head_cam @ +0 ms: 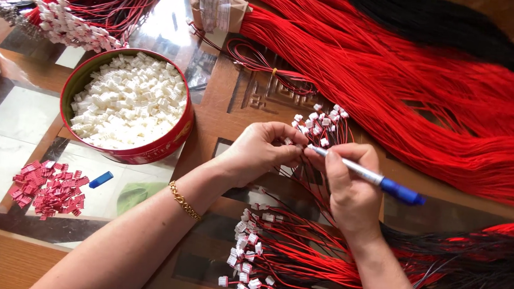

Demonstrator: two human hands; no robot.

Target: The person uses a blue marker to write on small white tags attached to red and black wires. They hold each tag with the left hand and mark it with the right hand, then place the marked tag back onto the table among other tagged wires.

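Observation:
My left hand (262, 150) pinches a small white connector on a bunch of thin red wires (324, 126) fanned out above my fingers. My right hand (350, 190) grips a blue-and-grey pen (381, 181) and also holds the same wire bunch; the pen tip points at the connector between my fingertips. A gold bracelet sits on my left wrist. Below my hands lies a bundle of red and black wires with white connectors (261, 253).
A round red tin (166, 146) full of white connector housings stands at left. Small red parts (49, 189) and a blue pen cap (101, 179) lie beneath it. Long red wire hanks (429, 96), black wires (446, 25) and another finished bundle (79, 20) lie around.

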